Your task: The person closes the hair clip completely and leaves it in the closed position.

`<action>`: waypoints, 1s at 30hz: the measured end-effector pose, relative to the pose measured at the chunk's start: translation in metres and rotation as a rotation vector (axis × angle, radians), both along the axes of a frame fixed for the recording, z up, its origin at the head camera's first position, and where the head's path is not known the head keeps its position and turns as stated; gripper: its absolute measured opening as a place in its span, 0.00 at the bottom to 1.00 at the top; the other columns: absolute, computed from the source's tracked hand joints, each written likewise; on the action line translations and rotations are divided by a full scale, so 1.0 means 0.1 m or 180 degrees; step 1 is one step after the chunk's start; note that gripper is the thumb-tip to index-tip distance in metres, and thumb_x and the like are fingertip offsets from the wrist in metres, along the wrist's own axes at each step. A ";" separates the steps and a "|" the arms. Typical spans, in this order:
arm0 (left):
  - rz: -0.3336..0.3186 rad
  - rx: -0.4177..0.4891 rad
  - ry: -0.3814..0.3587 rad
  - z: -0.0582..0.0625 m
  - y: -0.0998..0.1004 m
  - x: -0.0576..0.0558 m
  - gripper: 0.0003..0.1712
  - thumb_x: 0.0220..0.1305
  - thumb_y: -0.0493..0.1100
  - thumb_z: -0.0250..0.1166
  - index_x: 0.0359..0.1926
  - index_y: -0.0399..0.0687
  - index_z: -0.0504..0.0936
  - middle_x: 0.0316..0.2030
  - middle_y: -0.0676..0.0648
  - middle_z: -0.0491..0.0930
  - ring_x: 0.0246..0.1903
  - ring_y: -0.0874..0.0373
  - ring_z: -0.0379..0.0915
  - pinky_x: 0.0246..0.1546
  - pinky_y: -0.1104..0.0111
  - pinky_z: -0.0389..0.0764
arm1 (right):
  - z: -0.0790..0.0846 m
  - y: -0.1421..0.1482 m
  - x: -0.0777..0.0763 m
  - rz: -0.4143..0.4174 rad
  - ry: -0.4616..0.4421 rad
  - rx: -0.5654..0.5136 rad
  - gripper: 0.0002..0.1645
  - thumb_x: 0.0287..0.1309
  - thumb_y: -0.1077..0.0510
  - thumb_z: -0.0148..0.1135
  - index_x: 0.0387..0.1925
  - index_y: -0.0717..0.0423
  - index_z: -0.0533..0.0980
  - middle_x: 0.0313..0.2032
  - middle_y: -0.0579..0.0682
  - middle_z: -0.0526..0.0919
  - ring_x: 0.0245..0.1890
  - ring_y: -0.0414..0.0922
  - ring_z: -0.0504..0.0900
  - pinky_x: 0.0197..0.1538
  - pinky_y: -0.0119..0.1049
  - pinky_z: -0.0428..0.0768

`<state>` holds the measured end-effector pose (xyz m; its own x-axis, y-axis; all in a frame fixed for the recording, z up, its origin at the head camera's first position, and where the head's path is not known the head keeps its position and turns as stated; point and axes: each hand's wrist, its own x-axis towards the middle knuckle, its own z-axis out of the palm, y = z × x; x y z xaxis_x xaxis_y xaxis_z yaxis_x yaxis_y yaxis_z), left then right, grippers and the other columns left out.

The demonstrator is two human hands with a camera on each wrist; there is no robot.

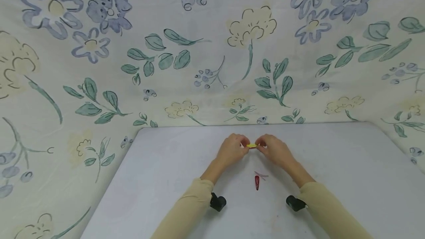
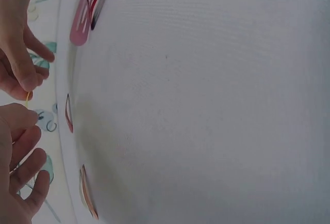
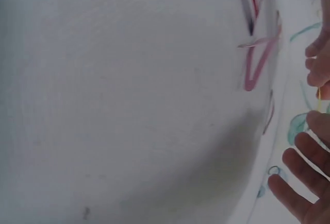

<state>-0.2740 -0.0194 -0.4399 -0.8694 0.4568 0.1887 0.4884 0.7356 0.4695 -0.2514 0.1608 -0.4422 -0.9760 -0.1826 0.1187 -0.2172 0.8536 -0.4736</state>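
Near the table's far side, a small yellow hair clip [image 1: 252,145] is pinched between both hands. My left hand [image 1: 231,149] grips its left end with thumb and finger, my right hand [image 1: 273,150] its right end. Edge-on in the left wrist view, the yellow clip [image 2: 28,98] is a thin strip between the fingertips, with the left hand's [image 2: 19,167] other fingers spread loosely. The right hand's [image 3: 304,172] other fingers also spread in the right wrist view. A red snap hair clip [image 1: 257,182] lies on the table nearer the body.
Beside the red clip lies a pink hair clip [image 2: 79,23], thin from above. Farther away, slim reddish clips [image 2: 69,113] rest on the white table [image 1: 166,180]. Behind it rises a flower-printed cloth [image 1: 212,47]. Black wrist cameras [image 1: 218,202] sit below both sleeves.
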 end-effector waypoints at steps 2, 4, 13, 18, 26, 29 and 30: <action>0.0011 -0.0107 0.0013 -0.02 0.02 -0.01 0.07 0.61 0.41 0.68 0.41 0.47 0.86 0.34 0.52 0.82 0.39 0.58 0.72 0.41 0.67 0.74 | -0.03 0.00 -0.01 -0.0025 -0.0087 0.0034 0.10 0.61 0.59 0.67 0.44 0.57 0.81 0.41 0.52 0.83 0.44 0.49 0.80 0.53 0.45 0.80; 0.0020 -0.0193 0.0030 -0.04 0.04 -0.01 0.07 0.61 0.41 0.68 0.40 0.47 0.86 0.34 0.52 0.82 0.38 0.58 0.73 0.41 0.67 0.74 | -0.06 -0.01 -0.02 -0.0025 -0.0129 0.0070 0.09 0.61 0.60 0.66 0.43 0.58 0.82 0.41 0.53 0.83 0.43 0.49 0.79 0.52 0.45 0.80; 0.0140 -0.0298 -0.0099 -0.14 0.08 0.01 0.07 0.60 0.42 0.69 0.39 0.47 0.86 0.32 0.53 0.80 0.36 0.59 0.72 0.40 0.67 0.75 | -0.16 -0.03 -0.02 -0.0035 -0.0054 0.0289 0.07 0.62 0.61 0.66 0.42 0.57 0.82 0.40 0.51 0.83 0.43 0.48 0.80 0.52 0.46 0.80; 0.0182 -0.0432 -0.0073 -0.18 0.08 0.01 0.07 0.60 0.43 0.69 0.39 0.48 0.87 0.31 0.53 0.80 0.36 0.59 0.71 0.41 0.66 0.74 | -0.19 -0.06 -0.01 0.0010 0.0047 0.0469 0.05 0.61 0.61 0.66 0.39 0.56 0.82 0.36 0.50 0.82 0.40 0.46 0.79 0.49 0.43 0.81; 0.0225 -0.0521 -0.0029 -0.18 0.11 0.03 0.07 0.59 0.43 0.70 0.38 0.48 0.87 0.30 0.53 0.80 0.36 0.58 0.72 0.42 0.62 0.75 | -0.21 -0.08 -0.01 0.0025 0.0114 0.0640 0.05 0.59 0.60 0.67 0.37 0.56 0.82 0.33 0.48 0.81 0.36 0.44 0.75 0.43 0.39 0.80; 0.0234 -0.0542 -0.0018 -0.18 0.12 0.03 0.07 0.59 0.43 0.69 0.38 0.49 0.87 0.30 0.54 0.79 0.36 0.58 0.72 0.42 0.62 0.74 | -0.20 -0.09 -0.01 0.0024 0.0122 0.0660 0.05 0.59 0.60 0.67 0.37 0.57 0.82 0.32 0.48 0.81 0.36 0.44 0.75 0.42 0.39 0.80; 0.0239 -0.0554 -0.0011 -0.19 0.12 0.03 0.07 0.58 0.43 0.69 0.38 0.49 0.87 0.29 0.54 0.79 0.36 0.58 0.72 0.42 0.63 0.74 | -0.20 -0.09 -0.01 0.0025 0.0122 0.0668 0.05 0.59 0.60 0.67 0.37 0.56 0.82 0.32 0.48 0.81 0.36 0.44 0.75 0.42 0.39 0.80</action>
<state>-0.2707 -0.0075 -0.4586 -0.9027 0.4161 0.1094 0.4277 0.8401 0.3335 -0.2527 0.1520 -0.4623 -0.9700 -0.2146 0.1141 -0.2385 0.9309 -0.2767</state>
